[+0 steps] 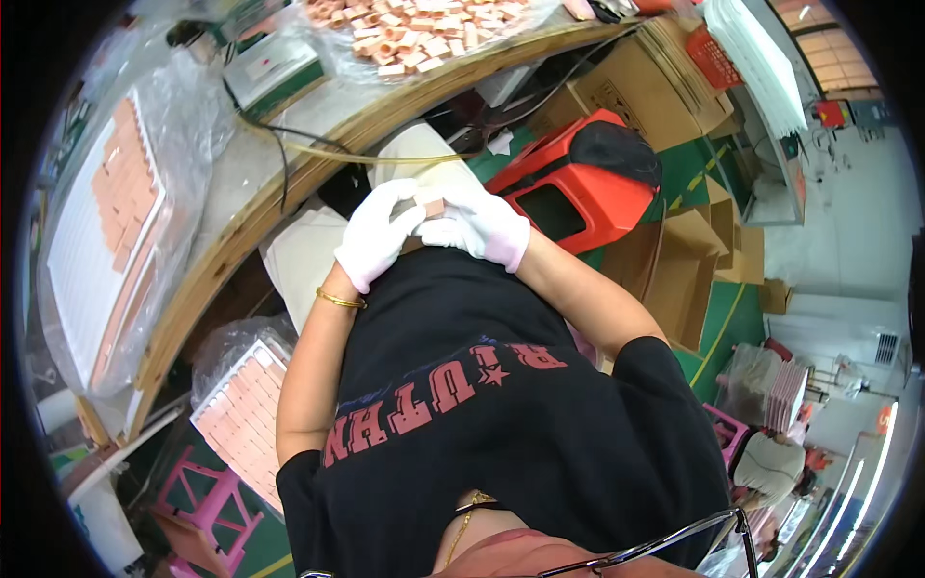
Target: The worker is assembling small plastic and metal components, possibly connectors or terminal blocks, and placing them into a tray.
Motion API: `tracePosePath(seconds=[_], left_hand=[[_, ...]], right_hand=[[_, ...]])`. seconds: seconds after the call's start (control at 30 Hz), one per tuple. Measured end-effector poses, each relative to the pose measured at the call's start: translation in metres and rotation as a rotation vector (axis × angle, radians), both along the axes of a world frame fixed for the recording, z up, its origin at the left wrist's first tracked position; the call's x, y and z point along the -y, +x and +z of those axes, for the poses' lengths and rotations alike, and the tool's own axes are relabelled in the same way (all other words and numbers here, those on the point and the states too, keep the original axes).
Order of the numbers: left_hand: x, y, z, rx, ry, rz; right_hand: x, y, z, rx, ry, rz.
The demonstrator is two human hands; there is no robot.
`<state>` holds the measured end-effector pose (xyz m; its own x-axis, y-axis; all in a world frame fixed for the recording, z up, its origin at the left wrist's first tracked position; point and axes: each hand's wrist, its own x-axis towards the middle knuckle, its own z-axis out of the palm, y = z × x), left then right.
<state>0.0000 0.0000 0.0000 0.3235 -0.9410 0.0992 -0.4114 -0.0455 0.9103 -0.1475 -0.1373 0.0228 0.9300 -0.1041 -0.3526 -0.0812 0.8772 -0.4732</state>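
Left hand (379, 239) and right hand (480, 223) meeting, pinching one pinkish block (436, 208) between them. Leftward, a white tray (82, 289) is carrying laid-out pieces (125, 183); beyond the hands, a loose heap (419, 34) is sitting on the table (218, 181). Looking partway.

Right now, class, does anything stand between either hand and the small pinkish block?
Nothing visible but the fabric of the white gloves: the block sits at the fingertips, between the left hand and the right hand.
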Motion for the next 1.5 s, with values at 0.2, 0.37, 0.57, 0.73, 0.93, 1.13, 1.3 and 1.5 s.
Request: tracePosePath(seconds=[0.2, 0.37, 0.57, 0.73, 0.93, 1.13, 1.3, 1.5], left_hand=[[-0.041, 0.020, 0.001, -0.166, -0.150, 0.080], [-0.062, 0.023, 0.032, -0.236, -0.205, 0.116], [-0.068, 0.018, 0.097, -0.031, -0.297, 0.164], [-0.043, 0.007, 0.144, 0.120, -0.373, 0.075], [0.018, -0.023, 0.219, 0.022, -0.209, -0.359], [0.101, -0.038, 0.174, 0.363, -0.390, -0.105], [0.135, -0.044, 0.089, -1.643, 0.109, -0.069], [0.148, -0.060, 0.073, -1.414, 0.147, -0.154]], right_hand=[[-0.032, 0.037, 0.026, -0.151, -0.193, 0.025], [-0.043, 0.051, 0.051, -0.014, -0.158, 0.204], [-0.040, 0.054, 0.068, 0.304, -0.238, 0.196], [-0.016, 0.033, 0.108, 0.310, -0.340, 0.252], [0.034, -0.040, 0.151, 0.511, -0.949, 0.170], [0.068, -0.060, 0.131, 0.072, -0.964, -0.208], [0.114, -0.051, 0.056, -0.105, -1.460, -0.829], [0.111, -0.013, 0.060, 0.039, -1.999, -0.671]])
